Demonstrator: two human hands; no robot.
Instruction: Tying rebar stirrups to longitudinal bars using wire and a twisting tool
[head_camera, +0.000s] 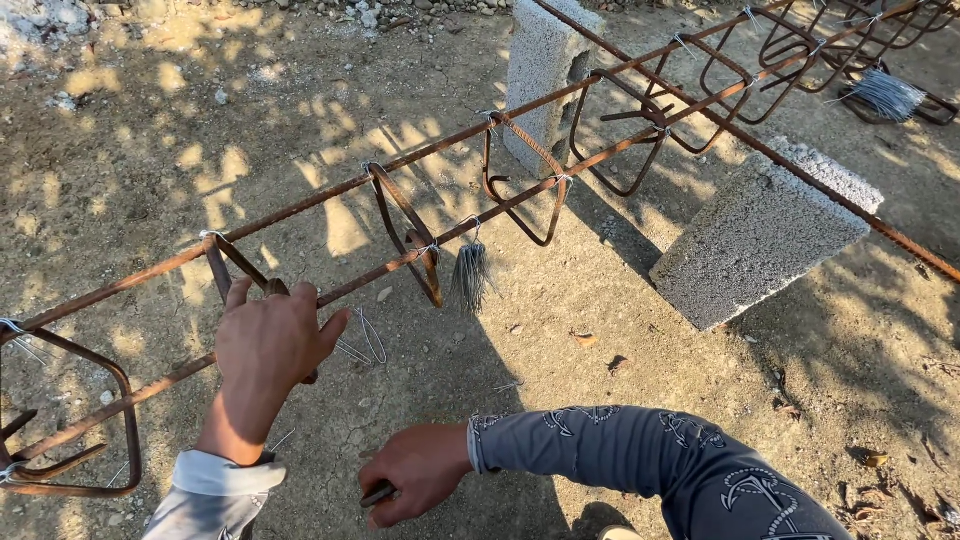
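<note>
Head view: left hand (272, 340) clasps rusty stirrup (222, 270) on rebar; right hand (415, 482) fisted around small tool (377, 494).

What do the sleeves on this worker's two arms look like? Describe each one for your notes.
Both hands are bare. The left hand comes out of a plain pale grey sleeve with a loose cuff. The right hand comes out of a snug dark grey sleeve printed with light anchor-and-chain patterns.

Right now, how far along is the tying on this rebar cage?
Done: wire ties show on the stirrups further up the rebar cage. In hand: left hand grips the bar at the near stirrup; right hand holds a small tool. Left: that joint; loose tie wire hangs beside it.
</note>
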